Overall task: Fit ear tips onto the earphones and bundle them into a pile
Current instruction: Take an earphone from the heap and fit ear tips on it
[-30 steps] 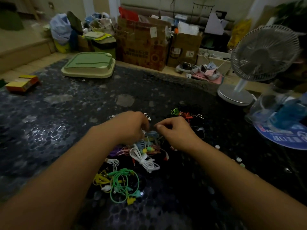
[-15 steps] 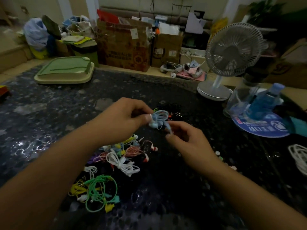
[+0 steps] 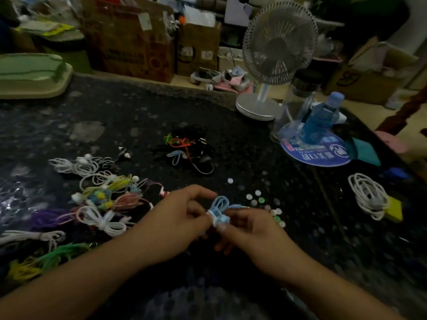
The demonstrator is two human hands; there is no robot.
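A coiled light-blue earphone is held just above the dark table between both hands. My left hand pinches its left side and my right hand pinches its lower right. To the left lies a heap of bundled earphones in white, yellow, pink, purple and green. Small loose ear tips, white and green, are scattered just beyond my right hand. A second pile of black, orange and green earphones lies farther back at the centre.
A white desk fan stands at the back right beside a clear jar and a blue bottle on a round blue mat. A white coiled cable lies right. A green tray sits back left. Cardboard boxes line the far edge.
Both hands have drawn the blue earphone bundle away from the heap, toward me and to the right; the view has swung right and down.
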